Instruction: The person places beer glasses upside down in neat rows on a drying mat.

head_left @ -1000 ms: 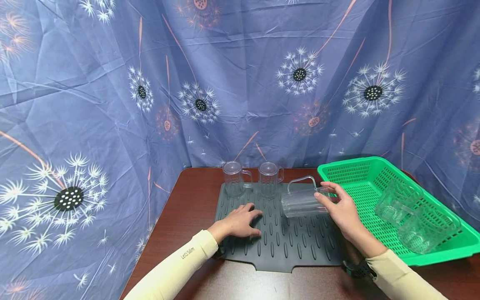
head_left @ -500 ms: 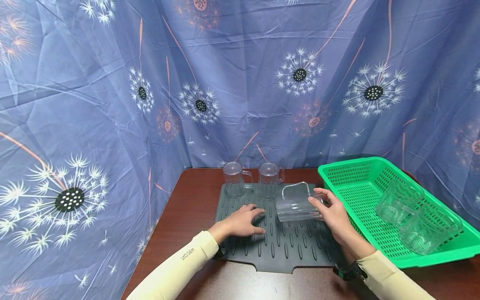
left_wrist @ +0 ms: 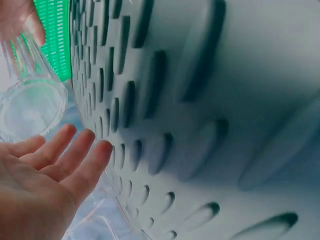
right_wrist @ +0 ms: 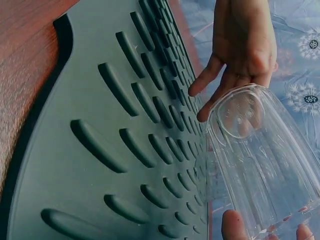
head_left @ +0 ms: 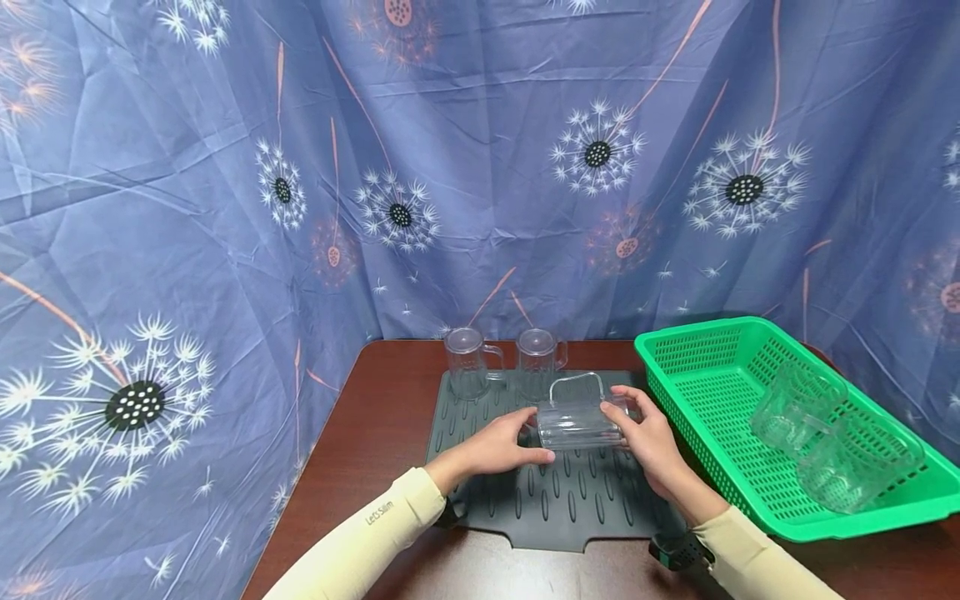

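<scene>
Right hand is gripping a clear mug by its mouth end, fingers curled round the rim; thumb tip is showing at the rim in the right wrist view. Mug is lying sideways in the air just above the grey mat, handle pointing up, base facing the left hand.

Left hand is sitting at the mug's base end, fingers straight and relaxed, palm turned to the base. Head view is showing fingertips at the base; left wrist view is showing the fingers just beside the base. Actual contact: cannot tell. The hand is not curling round anything.

Mat is lying on a dark wooden table, ribbed with oval slots. Two more mugs are standing side by side at the mat's far edge, handles to the right, well apart from the held mug.

Green basket is sitting just right of the mat, holding two clear mugs lying on their sides, touching each other. Blue dandelion-print cloth is hanging behind and to the left.
</scene>
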Demonstrator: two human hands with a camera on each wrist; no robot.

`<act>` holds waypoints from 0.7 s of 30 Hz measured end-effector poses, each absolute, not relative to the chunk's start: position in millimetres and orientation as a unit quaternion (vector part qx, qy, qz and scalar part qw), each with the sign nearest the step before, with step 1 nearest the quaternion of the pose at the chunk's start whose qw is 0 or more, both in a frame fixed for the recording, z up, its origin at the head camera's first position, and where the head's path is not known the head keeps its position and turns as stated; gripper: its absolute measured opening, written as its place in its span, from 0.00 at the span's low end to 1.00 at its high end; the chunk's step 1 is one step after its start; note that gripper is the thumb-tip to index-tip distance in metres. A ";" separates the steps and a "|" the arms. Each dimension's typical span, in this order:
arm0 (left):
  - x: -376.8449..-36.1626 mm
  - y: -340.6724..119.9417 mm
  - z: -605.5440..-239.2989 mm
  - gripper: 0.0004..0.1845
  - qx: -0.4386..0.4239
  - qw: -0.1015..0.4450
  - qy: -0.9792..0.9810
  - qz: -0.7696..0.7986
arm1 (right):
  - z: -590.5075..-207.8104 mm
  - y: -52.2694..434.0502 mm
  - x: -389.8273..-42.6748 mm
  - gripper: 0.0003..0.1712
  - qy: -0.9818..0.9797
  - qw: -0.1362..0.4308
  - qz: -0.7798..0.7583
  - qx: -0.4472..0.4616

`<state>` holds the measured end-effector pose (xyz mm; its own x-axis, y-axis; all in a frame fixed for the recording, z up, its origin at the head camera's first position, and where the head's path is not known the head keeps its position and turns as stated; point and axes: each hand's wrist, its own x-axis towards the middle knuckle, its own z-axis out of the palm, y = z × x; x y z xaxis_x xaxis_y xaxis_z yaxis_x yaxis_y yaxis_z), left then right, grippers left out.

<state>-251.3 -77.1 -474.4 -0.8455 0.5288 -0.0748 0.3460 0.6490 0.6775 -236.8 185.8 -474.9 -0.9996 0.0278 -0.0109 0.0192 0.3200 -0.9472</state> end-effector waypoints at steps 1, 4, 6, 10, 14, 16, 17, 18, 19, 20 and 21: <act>-250.8 -75.8 -474.4 0.48 0.238 0.136 0.895 0.351 | -475.5 185.5 -236.1 0.37 -0.810 0.002 0.586 -0.016; -250.6 -72.6 -474.2 0.48 0.220 0.140 0.886 0.383 | -476.0 184.2 -234.7 0.37 -0.799 -0.001 0.601 -0.020; -251.1 -70.7 -474.4 0.47 0.206 0.143 0.880 0.403 | -475.4 183.1 -233.3 0.36 -0.792 -0.004 0.610 -0.021; -250.8 -68.8 -475.4 0.45 0.189 0.145 0.871 0.429 | -475.5 180.3 -231.4 0.36 -0.781 -0.012 0.624 -0.019; -251.5 -66.2 -478.5 0.44 0.183 0.148 0.860 0.453 | -475.4 177.2 -228.5 0.35 -0.775 -0.022 0.631 -0.017; -252.1 -64.6 -479.7 0.44 0.178 0.150 0.849 0.475 | -474.8 175.7 -228.1 0.35 -0.766 -0.028 0.641 -0.018; -252.7 -63.7 -480.2 0.43 0.177 0.149 0.844 0.484 | -474.4 175.0 -228.1 0.35 -0.762 -0.031 0.646 -0.020; -253.1 -62.6 -480.0 0.43 0.174 0.148 0.839 0.494 | -473.8 174.2 -228.0 0.36 -0.758 -0.035 0.651 -0.022; -253.4 -61.7 -479.5 0.43 0.171 0.145 0.835 0.502 | -473.2 173.8 -228.2 0.36 -0.753 -0.040 0.656 -0.022; -253.8 -60.8 -478.6 0.42 0.167 0.139 0.834 0.507 | -472.4 173.3 -228.4 0.37 -0.747 -0.044 0.663 -0.023; -254.2 -59.8 -477.5 0.41 0.163 0.131 0.833 0.511 | -471.8 173.1 -228.7 0.37 -0.741 -0.048 0.669 -0.022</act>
<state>-254.2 -59.8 -477.5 -0.9124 0.4061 -0.0518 0.1378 0.4238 0.8952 -228.7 173.1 -471.8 -0.9944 -0.0318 -0.1004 0.0966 0.1039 -0.9899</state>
